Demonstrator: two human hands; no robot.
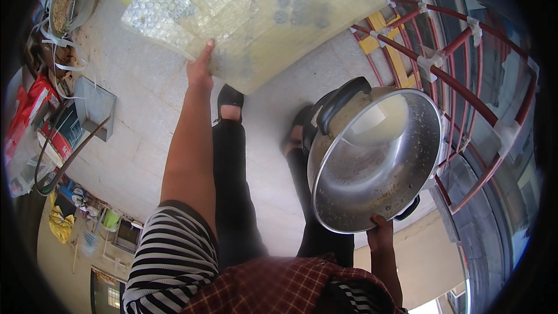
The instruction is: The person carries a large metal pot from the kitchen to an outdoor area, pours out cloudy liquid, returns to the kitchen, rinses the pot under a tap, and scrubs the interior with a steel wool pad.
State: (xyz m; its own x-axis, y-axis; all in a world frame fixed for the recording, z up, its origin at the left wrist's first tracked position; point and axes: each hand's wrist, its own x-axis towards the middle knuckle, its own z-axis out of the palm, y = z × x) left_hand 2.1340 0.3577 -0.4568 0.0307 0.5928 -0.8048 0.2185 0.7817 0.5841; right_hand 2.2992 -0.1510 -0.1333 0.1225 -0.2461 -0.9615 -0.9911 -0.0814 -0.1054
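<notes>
My left hand (201, 67) grips the near edge of a large yellowish translucent plastic sheet (270, 48), thumb on top. Part of that sheet is bubble wrap (161, 6), and it bears printed marks. On the other side, my right hand (382, 232) holds the rim of a wide stainless steel pot (344, 174) near one of its black handles (408, 209). The pot is tilted, its opening turned up towards me. Small yellowish bits and drops cling to its inner wall, and a pale patch shows inside; I cannot tell whether that is liquid or reflection.
To the right stands a rack of dark red tubes (464, 91) with white joints. A metal dustpan (96, 107), a red bag (32, 107) and a container of brown, grain-like material (63, 2) are at the left. My feet are on the pale floor (144, 139).
</notes>
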